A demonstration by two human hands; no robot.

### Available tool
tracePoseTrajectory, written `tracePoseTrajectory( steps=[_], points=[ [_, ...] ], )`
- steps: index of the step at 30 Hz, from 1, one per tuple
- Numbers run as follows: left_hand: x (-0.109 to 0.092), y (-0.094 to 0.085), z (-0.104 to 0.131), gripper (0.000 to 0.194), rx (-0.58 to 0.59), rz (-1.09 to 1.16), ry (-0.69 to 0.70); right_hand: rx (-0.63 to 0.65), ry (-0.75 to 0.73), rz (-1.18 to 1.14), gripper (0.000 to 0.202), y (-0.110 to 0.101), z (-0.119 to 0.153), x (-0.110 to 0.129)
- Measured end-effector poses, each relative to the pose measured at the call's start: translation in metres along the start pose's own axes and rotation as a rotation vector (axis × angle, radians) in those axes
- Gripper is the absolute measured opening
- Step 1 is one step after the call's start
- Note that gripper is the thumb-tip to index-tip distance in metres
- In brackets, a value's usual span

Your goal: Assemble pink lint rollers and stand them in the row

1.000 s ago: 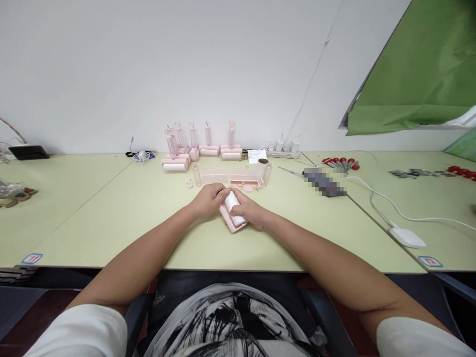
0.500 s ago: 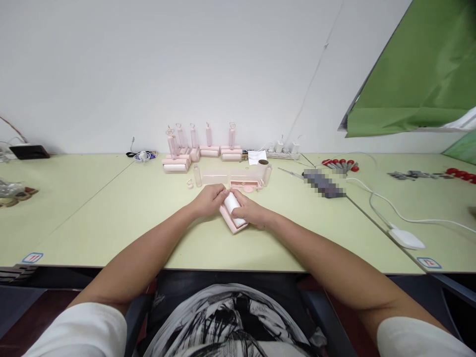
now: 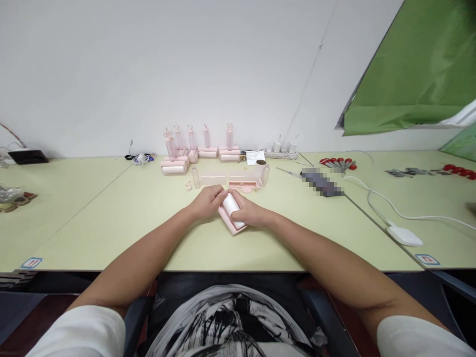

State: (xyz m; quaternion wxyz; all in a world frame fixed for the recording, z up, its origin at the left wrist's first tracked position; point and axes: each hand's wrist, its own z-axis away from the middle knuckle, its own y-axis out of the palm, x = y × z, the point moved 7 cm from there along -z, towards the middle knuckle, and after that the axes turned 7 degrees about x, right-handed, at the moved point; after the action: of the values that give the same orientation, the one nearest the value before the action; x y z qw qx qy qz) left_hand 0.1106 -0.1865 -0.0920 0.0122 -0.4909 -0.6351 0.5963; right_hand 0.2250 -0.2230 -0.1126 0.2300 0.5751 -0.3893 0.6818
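A pink case [image 3: 232,226] with a white roll [image 3: 231,205] lying in it is held tilted between both hands, just over the table. My left hand [image 3: 208,201] grips the upper left end of the case, thumb near the top of the roll. My right hand [image 3: 248,210] wraps round the right side, its thumb across the roll. Beyond the hands lie an open pink tray [image 3: 242,185], clear covers [image 3: 213,177], a clear tube [image 3: 196,177] and a small pink piece [image 3: 188,185].
Several pink rollers [image 3: 174,167] with upright handles line the wall. A blurred dark tool [image 3: 322,182], red-handled items [image 3: 339,162], a power strip [image 3: 280,154] and a white charger [image 3: 405,235] with its cable lie to the right.
The view has shifted slightly. The white roll sits a little differently in the case, showing more of the pink rim at the lower end. Both hands keep their grip.
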Motion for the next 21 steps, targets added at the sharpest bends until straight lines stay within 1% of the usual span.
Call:
tracePoseTrajectory(
  steps=[5,11,15,21],
  points=[
    [-0.0014,-0.0005,0.0027,0.038,-0.021,-0.001,0.025,0.004,-0.015,0.029,0.07,0.0019,0.0027,0.0033],
    [-0.0041,0.0,0.0031,0.041,-0.026,0.017,0.056,0.028,-0.07,0.044,0.07,0.0038,0.0026,0.006],
    [-0.0053,-0.0002,0.003,0.042,-0.025,-0.011,0.052,0.027,-0.104,0.058,0.07,0.004,0.0015,0.0046],
    [-0.0056,-0.0003,0.003,0.044,-0.023,-0.014,0.037,0.032,-0.103,0.035,0.067,0.0049,0.0013,0.0024]
  ],
)
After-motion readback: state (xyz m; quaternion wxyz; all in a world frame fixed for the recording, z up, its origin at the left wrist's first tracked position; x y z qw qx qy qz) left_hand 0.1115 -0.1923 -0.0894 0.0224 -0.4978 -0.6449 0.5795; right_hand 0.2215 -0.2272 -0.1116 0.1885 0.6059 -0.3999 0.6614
